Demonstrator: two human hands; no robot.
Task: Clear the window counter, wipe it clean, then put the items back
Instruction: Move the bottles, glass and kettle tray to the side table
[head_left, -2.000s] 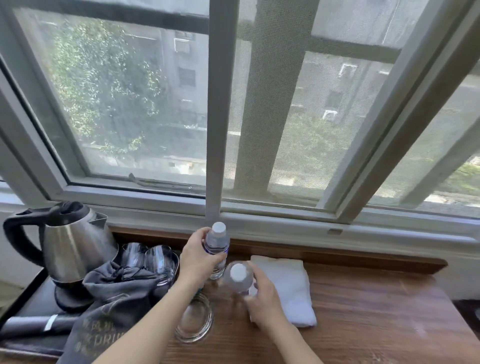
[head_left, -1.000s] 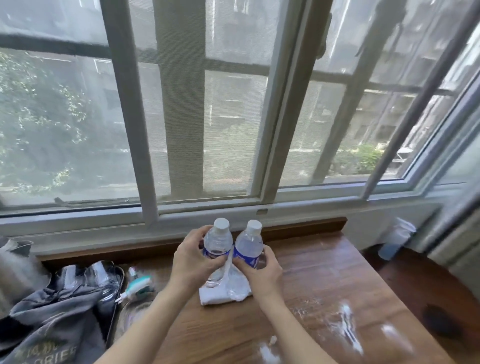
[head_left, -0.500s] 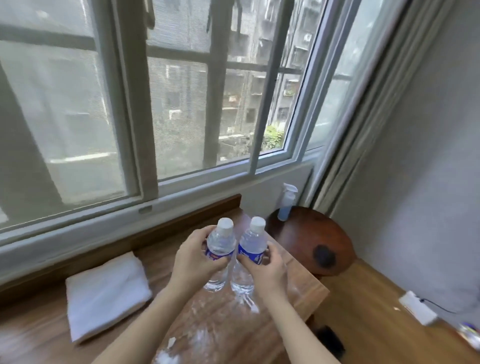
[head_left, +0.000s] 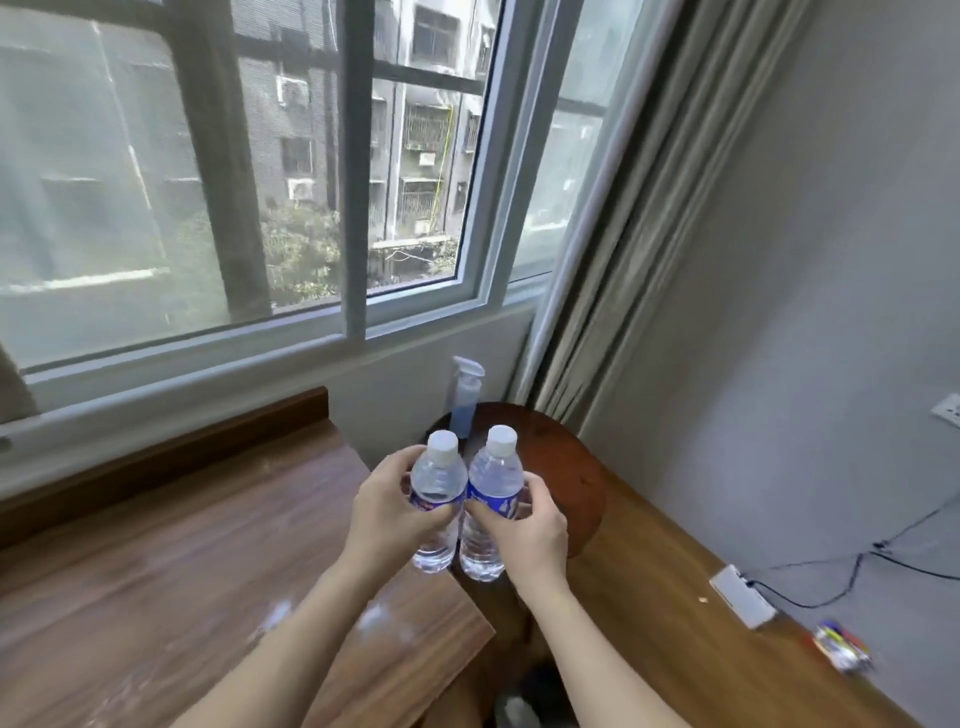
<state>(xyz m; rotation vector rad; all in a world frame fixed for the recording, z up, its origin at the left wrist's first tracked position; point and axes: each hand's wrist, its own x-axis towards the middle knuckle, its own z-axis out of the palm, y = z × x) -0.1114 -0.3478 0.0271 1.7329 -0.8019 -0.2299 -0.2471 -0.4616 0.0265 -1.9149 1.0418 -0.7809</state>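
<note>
Daylight is coming through the window onto the wooden counter (head_left: 171, 561). Left hand (head_left: 392, 512) and right hand (head_left: 524, 530) are each gripping one upright water bottle (head_left: 436, 499), (head_left: 493, 499), two in all, side by side and touching, past the counter's right end; round side table (head_left: 566, 467) is waiting just beyond, nearer the right hand. One spray bottle (head_left: 465, 395) is standing there.

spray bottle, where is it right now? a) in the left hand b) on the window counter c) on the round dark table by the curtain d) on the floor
c: the spray bottle stands upright on the far edge of the round table, beyond the two water bottles, apart from both hands.
</note>
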